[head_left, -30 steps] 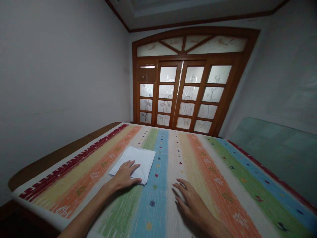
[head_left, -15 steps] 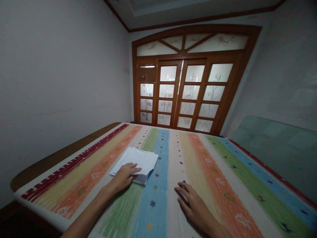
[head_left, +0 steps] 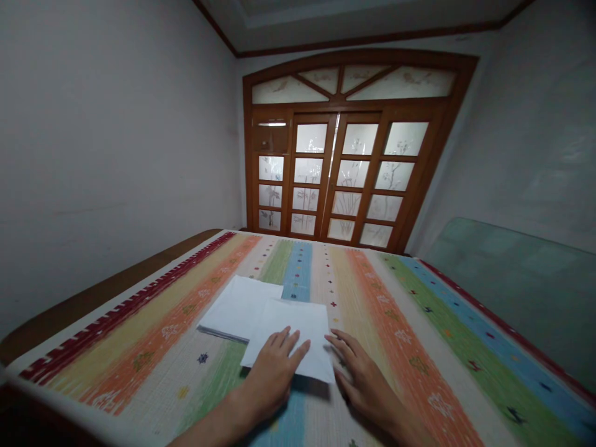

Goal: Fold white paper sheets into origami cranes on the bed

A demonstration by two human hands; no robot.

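Note:
A white paper sheet [head_left: 307, 320] lies over the striped cloth in front of me, its left part overlapping a stack of white paper [head_left: 235, 304]. My left hand [head_left: 278, 366] rests on the sheet's near part with its fingers spread, palm down. At the sheet's right edge is my right hand [head_left: 361, 372], its fingers apart and nothing seen in it. The tips of the right fingers are close to the paper's edge; whether they touch it cannot be told.
The table's striped cloth [head_left: 372, 304] runs far ahead and to both sides. Brown wood [head_left: 116, 279] shows along the left edge. A pale green panel [head_left: 507, 273] stands at the right. Wooden doors with glass panes [head_left: 321, 180] close off the far end.
My left hand has moved right and nearer, and a sheet now lies to the right of the stack, under that hand. My right hand has hardly moved.

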